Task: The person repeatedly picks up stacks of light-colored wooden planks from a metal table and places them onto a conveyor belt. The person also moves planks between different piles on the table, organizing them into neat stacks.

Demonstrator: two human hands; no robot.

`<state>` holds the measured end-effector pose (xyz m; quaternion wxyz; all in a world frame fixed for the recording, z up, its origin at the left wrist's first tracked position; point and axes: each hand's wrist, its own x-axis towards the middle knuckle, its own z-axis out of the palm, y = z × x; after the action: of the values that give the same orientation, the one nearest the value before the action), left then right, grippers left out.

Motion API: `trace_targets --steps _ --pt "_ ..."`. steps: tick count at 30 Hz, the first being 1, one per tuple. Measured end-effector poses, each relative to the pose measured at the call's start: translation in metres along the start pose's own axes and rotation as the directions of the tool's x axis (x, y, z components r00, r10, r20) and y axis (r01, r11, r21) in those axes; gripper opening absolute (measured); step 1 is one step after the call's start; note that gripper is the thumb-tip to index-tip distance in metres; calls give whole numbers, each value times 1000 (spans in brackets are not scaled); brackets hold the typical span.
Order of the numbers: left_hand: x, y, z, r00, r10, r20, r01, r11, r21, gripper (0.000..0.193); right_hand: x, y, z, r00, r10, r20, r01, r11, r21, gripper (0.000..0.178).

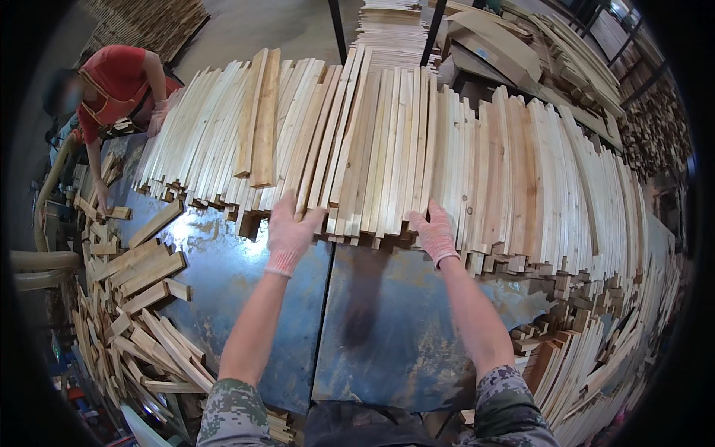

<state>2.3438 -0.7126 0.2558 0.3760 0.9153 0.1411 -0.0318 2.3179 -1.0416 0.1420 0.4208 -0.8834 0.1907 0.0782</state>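
Note:
A long row of pale wooden strips [383, 156] lies side by side across the blue metal table [402, 328]. My left hand [290, 232], in a pinkish work glove, rests at the near ends of the strips left of the middle. Its thumb is spread away from its fingers. My right hand [434, 232], gloved alike, touches the near ends farther right, also with thumb and fingers apart. Several strips stand between the two hands. Two browner strips [263, 127] lie on top of the row, beyond my left hand.
Loose short wood pieces [149, 272] are heaped at the left. A co-worker in a red shirt [123, 82] leans over the table's far left end. More strips [573, 357] lie at the lower right. Beyond the row are a cardboard sheet [495, 45] and stacked timber [153, 26].

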Motion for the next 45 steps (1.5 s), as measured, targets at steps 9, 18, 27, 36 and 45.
trace_targets --steps 9,18,27,36,45 --pt "40 -139 -10 986 -164 22 155 872 -464 65 13 10 -7 997 -33 71 29 998 55 82" --pt "42 -83 38 810 -444 -383 267 861 -433 97 9 -4 -12 989 93 113 -124 943 308 70" --pt "51 -103 28 878 -305 -368 160 913 -377 89 7 -67 -29 963 153 224 -180 978 107 60" --pt "43 -91 -3 959 -274 -68 249 935 -252 112 43 -1 -3 999 41 8 -41 998 -55 61" --pt "34 -90 2 954 -177 -241 129 971 -202 94 35 -47 14 993 89 79 -55 934 -354 95"
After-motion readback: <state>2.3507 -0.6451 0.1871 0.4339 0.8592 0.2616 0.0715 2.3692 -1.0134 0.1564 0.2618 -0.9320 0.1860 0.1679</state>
